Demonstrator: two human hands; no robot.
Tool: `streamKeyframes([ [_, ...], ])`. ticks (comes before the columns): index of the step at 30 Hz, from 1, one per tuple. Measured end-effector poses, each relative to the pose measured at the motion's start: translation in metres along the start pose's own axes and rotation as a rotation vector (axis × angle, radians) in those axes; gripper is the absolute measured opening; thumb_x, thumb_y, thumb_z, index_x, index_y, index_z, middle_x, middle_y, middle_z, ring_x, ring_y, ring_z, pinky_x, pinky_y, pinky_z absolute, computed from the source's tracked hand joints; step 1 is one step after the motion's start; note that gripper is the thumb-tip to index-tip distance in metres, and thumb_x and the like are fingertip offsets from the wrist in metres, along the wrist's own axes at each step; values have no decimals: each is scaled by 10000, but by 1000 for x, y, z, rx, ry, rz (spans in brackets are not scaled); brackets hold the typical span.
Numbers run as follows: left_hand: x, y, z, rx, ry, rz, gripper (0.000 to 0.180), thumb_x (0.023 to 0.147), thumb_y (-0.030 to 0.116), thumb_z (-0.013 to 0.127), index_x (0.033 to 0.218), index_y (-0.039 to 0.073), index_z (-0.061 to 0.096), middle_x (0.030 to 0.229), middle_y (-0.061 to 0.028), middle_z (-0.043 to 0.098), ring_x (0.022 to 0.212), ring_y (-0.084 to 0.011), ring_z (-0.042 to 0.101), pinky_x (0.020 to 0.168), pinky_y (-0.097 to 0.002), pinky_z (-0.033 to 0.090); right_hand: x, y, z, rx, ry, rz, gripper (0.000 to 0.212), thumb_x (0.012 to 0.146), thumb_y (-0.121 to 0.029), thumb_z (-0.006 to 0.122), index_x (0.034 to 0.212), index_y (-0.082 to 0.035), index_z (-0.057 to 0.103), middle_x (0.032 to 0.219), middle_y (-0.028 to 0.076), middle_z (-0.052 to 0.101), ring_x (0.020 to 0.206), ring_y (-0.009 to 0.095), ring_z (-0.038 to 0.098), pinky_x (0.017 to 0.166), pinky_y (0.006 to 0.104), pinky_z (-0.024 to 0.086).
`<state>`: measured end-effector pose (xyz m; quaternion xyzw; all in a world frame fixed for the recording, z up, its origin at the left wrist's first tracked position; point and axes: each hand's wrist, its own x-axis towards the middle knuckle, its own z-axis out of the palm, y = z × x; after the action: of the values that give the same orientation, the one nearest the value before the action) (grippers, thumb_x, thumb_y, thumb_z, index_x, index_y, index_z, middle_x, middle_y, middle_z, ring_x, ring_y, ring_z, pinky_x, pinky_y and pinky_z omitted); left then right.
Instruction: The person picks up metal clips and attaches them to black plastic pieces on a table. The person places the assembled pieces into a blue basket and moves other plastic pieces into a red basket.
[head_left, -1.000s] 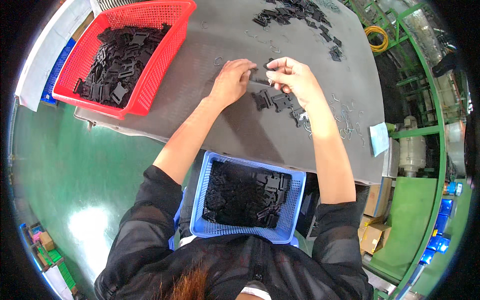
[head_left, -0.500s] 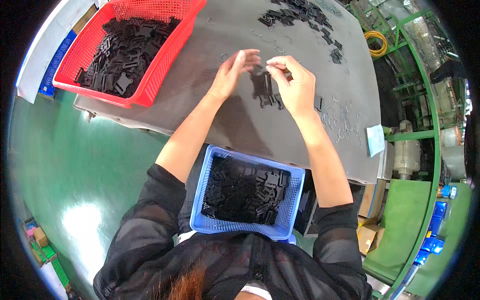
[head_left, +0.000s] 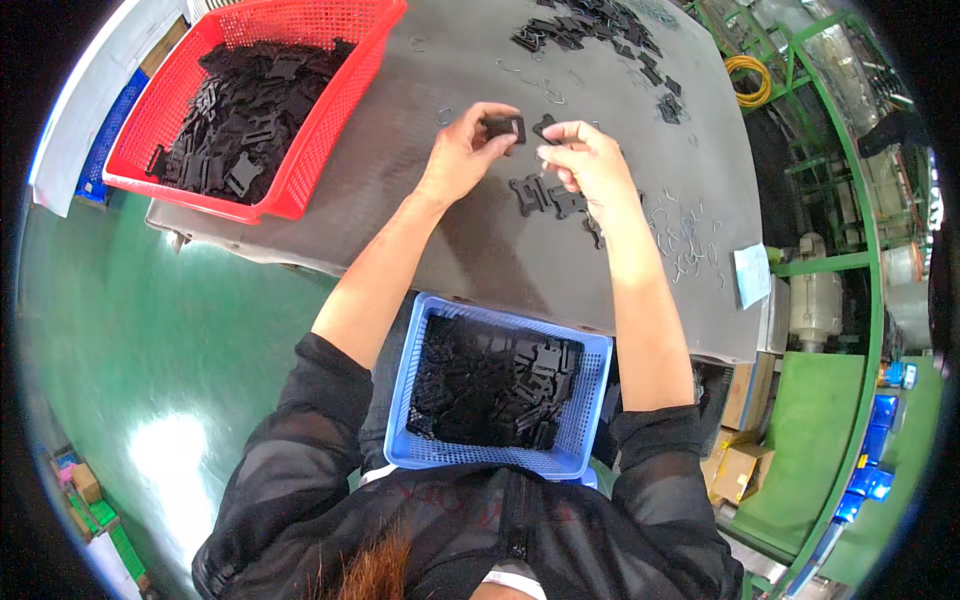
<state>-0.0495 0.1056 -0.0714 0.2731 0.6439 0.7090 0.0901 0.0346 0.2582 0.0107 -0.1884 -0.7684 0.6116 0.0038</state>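
Observation:
My left hand [head_left: 462, 160] pinches a black slotted plastic piece [head_left: 508, 129] between thumb and fingers above the grey tabletop. Close beside it, my right hand [head_left: 590, 165] is closed, with a dark notched plastic piece [head_left: 543, 127] at its fingertips; the fingers hide part of it. A thin pale bit shows under the right thumb, too small to make out. Below the hands, several flat black plastic pieces [head_left: 568, 201] lie on the table. A blue basket [head_left: 400, 420] full of similar black pieces [head_left: 490, 380] stands in front of my body.
A red basket [head_left: 300, 185] heaped with black pieces stands at the table's far left. More black pieces [head_left: 600, 30] are spread at the back. Thin bent wire hooks [head_left: 690, 240] lie on the right, near a pale blue paper [head_left: 752, 275]. Green metal racking [head_left: 870, 250] runs along the right.
My left hand now shows a slotted black piece in its grip, and a black piece has come up at the right fingertips. Black pieces under the hands are more exposed.

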Motion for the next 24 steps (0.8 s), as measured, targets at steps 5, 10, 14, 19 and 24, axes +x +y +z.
streamKeyframes([
  [5, -3, -10, 0, 579, -10, 254, 261, 830, 133, 619, 1077, 60, 582, 872, -50, 662, 905, -188, 606, 759, -348, 478, 3, 45, -9, -1010, 341, -380, 278, 805, -83, 527, 1040, -162, 651, 860, 105, 646, 827, 288, 645, 741, 421, 507],
  [10, 12, -20, 14, 821, -79, 422, 365, 842, 264, 611, 1186, 151, 564, 1265, -54, 509, 1271, -275, 381, 1043, -483, 296, -7, 67, -7, -1302, 318, -407, 387, 809, -89, 523, 1172, -193, 609, 898, 141, 590, 825, 310, 634, 704, 420, 519],
  [14, 35, -18, 33, 1068, -370, 349, 472, 887, 415, 521, 1319, 229, 477, 1441, -15, 352, 1378, -275, 227, 1100, -569, 159, -17, 84, -24, -1301, 419, -284, 377, 816, -123, 527, 1182, -188, 594, 913, 141, 575, 832, 313, 635, 686, 426, 522],
  [19, 33, -23, 36, 1104, -478, 332, 517, 909, 434, 474, 1370, 209, 420, 1462, -5, 340, 1382, -220, 238, 1111, -556, 146, -30, 89, -55, -1252, 445, -94, 406, 810, -119, 529, 1206, -200, 569, 922, 142, 582, 852, 322, 635, 719, 451, 518],
  [24, -19, -9, 44, 1023, -479, 375, 479, 902, 328, 491, 1348, 161, 445, 1435, -32, 382, 1362, -237, 282, 1119, -475, 198, -38, 89, -85, -708, 474, -69, 314, 868, -179, 531, 1177, -175, 587, 1010, 123, 590, 928, 329, 607, 814, 433, 483],
])
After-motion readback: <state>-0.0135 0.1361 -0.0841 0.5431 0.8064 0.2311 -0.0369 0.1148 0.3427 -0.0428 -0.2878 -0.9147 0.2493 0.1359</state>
